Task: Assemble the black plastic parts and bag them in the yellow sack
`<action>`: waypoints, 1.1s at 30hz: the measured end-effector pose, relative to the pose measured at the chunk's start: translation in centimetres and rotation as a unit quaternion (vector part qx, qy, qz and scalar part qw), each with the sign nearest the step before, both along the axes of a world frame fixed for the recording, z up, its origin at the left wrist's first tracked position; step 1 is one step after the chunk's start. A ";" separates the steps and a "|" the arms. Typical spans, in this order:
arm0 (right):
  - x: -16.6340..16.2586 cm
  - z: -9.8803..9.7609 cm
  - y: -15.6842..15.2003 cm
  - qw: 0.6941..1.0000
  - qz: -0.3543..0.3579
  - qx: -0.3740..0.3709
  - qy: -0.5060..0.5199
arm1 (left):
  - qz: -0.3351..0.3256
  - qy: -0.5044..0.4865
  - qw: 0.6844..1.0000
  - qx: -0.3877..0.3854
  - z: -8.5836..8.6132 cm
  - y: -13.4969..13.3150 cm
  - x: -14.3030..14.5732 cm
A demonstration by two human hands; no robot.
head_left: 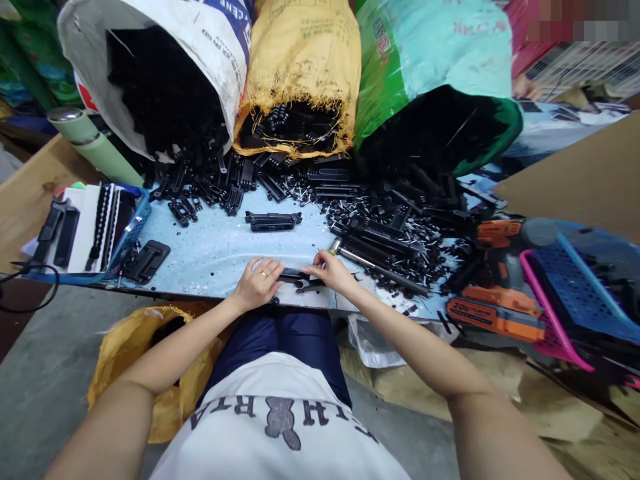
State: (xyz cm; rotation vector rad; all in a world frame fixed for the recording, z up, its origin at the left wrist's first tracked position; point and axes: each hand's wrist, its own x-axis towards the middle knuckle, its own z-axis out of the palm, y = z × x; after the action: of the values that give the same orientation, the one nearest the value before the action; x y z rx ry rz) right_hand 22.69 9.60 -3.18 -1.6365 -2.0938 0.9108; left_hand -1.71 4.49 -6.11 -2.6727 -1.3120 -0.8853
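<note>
Near the front edge of the table, my left hand (259, 284), a ring on one finger, is closed on a narrow black plastic part (291, 274) and keeps it low over the surface. My right hand (332, 271) has its fingers bent together at the part's right end; whatever sits between those fingertips is too small to make out. Just below lies another dark piece (313, 285), partly hidden by the hands. Farther back rests a folded black plastic assembly (273, 221). Right of my right hand is a metal rod-like tool (383, 268) with a brass-coloured end.
Loose black parts and small metal pins (420, 233) heap up at the right. Behind stand a white sack (200, 40), a yellow sack (305, 53) and a green sack (435, 53). An orange power drill (500, 303) lies right; a blue basket (133, 230) stands left.
</note>
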 end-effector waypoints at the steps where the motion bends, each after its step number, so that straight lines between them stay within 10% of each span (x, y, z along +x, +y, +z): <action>1: 0.6 -0.3 -0.5 0.998 0.016 0.058 -0.035 | -0.041 0.035 0.999 -0.003 0.3 0.2 0.2; 5: 3.4 -1.4 -1.7 0.953 0.108 0.214 -0.185 | -0.096 0.123 0.987 -0.030 0.8 1.8 1.2; 10: 4.5 -1.1 -1.4 0.943 0.139 0.192 -0.232 | -0.016 0.095 0.990 -0.103 0.8 4.2 2.6; 17: 3.2 3.6 -3.2 0.973 0.204 0.093 0.062 | -0.062 -0.060 0.980 -0.177 5.4 1.0 1.9; 22: -0.9 4.8 -7.2 0.911 0.205 -0.004 0.357 | -0.130 -0.286 0.921 -0.229 8.8 -4.8 3.6; 28: -8.2 -0.4 -7.1 0.873 -0.029 0.118 0.473 | -0.060 -0.295 0.952 -0.053 5.7 -6.1 6.4; 33: -2.4 0.5 -0.7 0.964 -0.068 0.240 0.090 | -0.004 -0.061 0.998 0.026 1.5 0.6 4.1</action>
State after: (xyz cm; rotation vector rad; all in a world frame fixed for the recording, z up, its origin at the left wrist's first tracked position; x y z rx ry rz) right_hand 20.29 8.94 -2.72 -1.3632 -1.8644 0.4389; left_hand 2.38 5.08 -4.61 -2.6242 -1.2831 -1.0830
